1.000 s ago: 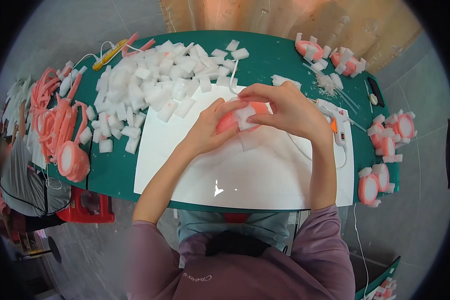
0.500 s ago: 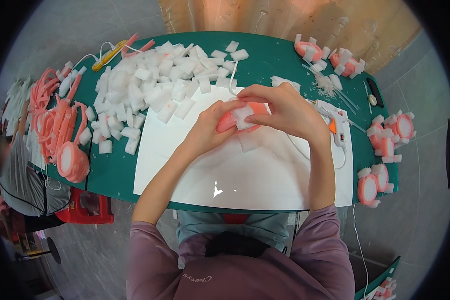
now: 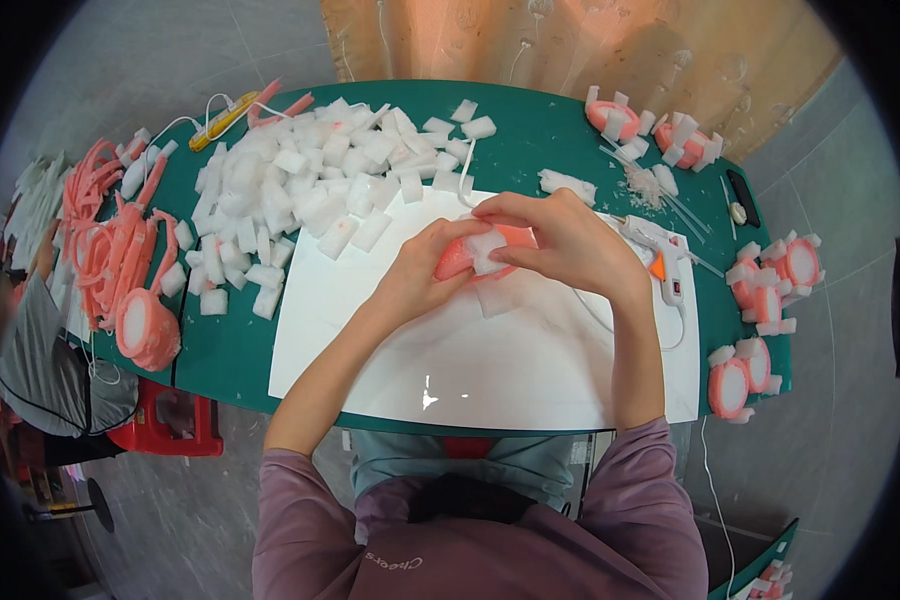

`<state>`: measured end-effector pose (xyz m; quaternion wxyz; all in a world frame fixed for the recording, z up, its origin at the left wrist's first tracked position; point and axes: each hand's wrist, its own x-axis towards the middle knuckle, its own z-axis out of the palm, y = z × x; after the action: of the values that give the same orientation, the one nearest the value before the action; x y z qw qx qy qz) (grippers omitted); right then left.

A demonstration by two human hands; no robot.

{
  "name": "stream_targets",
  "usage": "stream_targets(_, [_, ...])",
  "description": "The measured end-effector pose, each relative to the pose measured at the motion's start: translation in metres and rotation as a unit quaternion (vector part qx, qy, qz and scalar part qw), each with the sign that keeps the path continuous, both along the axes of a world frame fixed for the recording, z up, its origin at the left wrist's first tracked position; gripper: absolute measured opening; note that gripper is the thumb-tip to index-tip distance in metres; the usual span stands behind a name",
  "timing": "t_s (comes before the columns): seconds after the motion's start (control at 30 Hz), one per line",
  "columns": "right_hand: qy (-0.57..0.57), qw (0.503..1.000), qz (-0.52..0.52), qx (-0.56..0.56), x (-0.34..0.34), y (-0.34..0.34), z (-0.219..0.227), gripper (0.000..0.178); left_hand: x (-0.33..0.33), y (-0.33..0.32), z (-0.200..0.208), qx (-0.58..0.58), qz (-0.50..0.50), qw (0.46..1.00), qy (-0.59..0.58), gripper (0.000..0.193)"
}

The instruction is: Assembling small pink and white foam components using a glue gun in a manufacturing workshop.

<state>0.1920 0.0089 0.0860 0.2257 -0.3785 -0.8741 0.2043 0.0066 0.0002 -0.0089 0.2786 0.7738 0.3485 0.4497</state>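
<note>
Over the white board, my left hand is closed round the left end of a pink foam piece. A small white foam block sits against the middle of that piece. From the other side, my right hand curls over, its thumb and fingers gripping the white block against the pink foam. Part of the pink piece is hidden behind my fingers. Another pale foam block lies on the board just below my hands.
Loose white foam blocks are heaped at the back left, beside pink foam strips. To the right lie a glue gun and clear glue sticks. Pink rounds with white blocks line the right edge. A person sits at far left.
The view has shifted slightly. Both hands stay on the pink foam piece and white block, with only a small shift of the right fingers.
</note>
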Motion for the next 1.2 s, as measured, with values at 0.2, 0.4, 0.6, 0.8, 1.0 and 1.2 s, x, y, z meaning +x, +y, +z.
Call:
stream_targets(0.2, [-0.048, 0.994, 0.001, -0.1, 0.002, -0.01, 0.024, 0.038, 0.002, -0.003, 0.002, 0.007, -0.015, 1.0, 0.004, 0.047])
stream_targets(0.4, [-0.039, 0.999, -0.004, -0.02, 0.001, -0.011, 0.012, 0.051, 0.003, -0.004, 0.0, 0.011, -0.008, 1.0, -0.004, 0.044])
stream_targets(0.6, [-0.031, 0.999, -0.014, 0.012, 0.0, -0.013, 0.008, 0.052, 0.002, -0.004, 0.0, 0.009, 0.0, 1.0, -0.007, 0.042])
stream_targets(0.8, [-0.049, 0.997, -0.034, -0.042, -0.002, -0.014, 0.014, 0.044, 0.004, -0.005, 0.003, 0.029, 0.0, 0.999, 0.015, 0.042])
stream_targets(1.0, [-0.069, 0.997, -0.037, -0.014, -0.008, -0.014, 0.012, 0.043, -0.005, -0.003, 0.0, 0.029, 0.021, 0.998, 0.061, 0.045])
stream_targets(1.2, [-0.09, 0.993, -0.046, -0.066, -0.007, -0.017, 0.025, 0.044, 0.002, 0.001, 0.006, 0.034, -0.022, 0.998, 0.044, 0.041])
